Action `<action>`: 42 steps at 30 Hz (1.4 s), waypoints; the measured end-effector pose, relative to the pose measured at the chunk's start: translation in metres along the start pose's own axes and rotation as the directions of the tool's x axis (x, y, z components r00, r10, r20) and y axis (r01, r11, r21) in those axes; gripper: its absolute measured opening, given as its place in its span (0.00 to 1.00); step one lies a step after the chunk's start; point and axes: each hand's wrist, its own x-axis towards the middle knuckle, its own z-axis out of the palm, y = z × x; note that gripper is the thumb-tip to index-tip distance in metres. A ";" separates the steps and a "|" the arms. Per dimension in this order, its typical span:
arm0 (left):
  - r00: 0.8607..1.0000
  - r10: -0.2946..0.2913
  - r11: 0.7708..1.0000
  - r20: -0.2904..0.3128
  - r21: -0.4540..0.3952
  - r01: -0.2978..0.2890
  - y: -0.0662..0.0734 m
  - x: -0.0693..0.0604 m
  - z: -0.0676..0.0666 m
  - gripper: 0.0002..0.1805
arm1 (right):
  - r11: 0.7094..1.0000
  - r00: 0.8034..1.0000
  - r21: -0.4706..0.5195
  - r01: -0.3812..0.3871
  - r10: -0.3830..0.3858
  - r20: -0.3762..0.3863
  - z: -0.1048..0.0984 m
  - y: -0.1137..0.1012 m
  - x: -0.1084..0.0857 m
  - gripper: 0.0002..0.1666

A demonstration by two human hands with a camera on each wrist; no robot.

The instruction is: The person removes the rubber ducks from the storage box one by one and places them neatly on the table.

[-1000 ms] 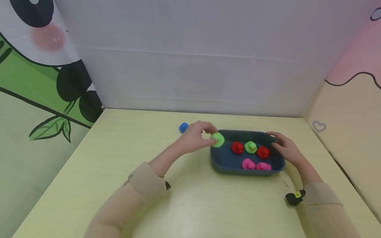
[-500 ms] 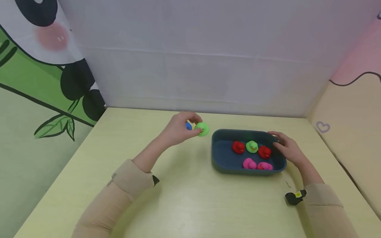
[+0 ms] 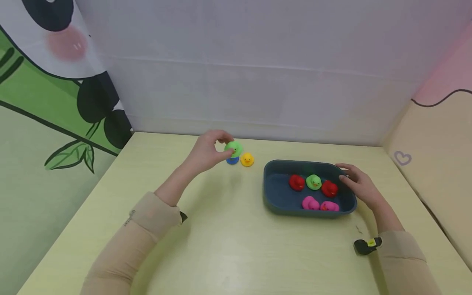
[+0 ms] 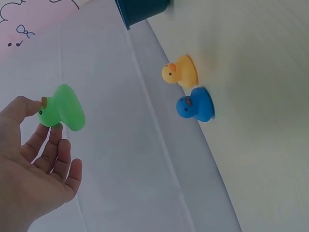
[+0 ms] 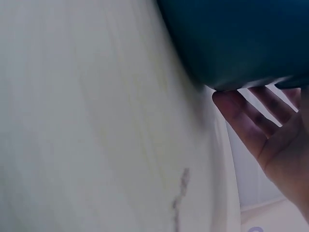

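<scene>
My left hand (image 3: 207, 152) pinches a green rubber duck (image 4: 63, 108) by its head between thumb and fingertips, held up off the table. In the head view this duck overlaps a blue rubber duck (image 3: 232, 161), which stands beside a yellow rubber duck (image 3: 247, 159). At the right end of a dark blue-green plastic basin (image 3: 287, 212), my right hand (image 3: 359, 186) holds the rim, with its fingers against the outer wall. Inside the basin lie two red ducks (image 3: 296, 182), another green duck (image 3: 314, 182) and two pink ducks (image 3: 311, 203).
The pale wooden table (image 3: 228, 246) meets a white cloth backdrop (image 3: 239, 94) at its far edge. Printed panels stand at the left (image 3: 62, 143) and right sides. A black wrist-worn device (image 3: 365, 246) sits at the right sleeve cuff.
My left hand has carried the green duck leftward and back, from over the basin's left rim to above the blue duck. The yellow duck has come into sight. My right hand stays at the basin.
</scene>
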 end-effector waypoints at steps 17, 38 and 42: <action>0.991 -0.054 0.998 -0.119 0.024 0.057 -0.061 0.008 -0.005 0.14 | 0.989 0.995 0.141 -0.034 0.020 0.099 0.001 0.005 -0.010 0.31; 0.990 -0.139 0.987 0.028 0.083 0.136 -0.119 0.018 0.020 0.16 | 0.994 0.992 0.100 -0.046 0.034 0.118 -0.004 0.000 -0.011 0.32; 0.986 -0.150 0.984 0.066 0.110 0.143 -0.126 0.019 0.024 0.16 | 0.994 0.992 0.104 -0.046 0.033 0.118 -0.003 -0.001 -0.012 0.32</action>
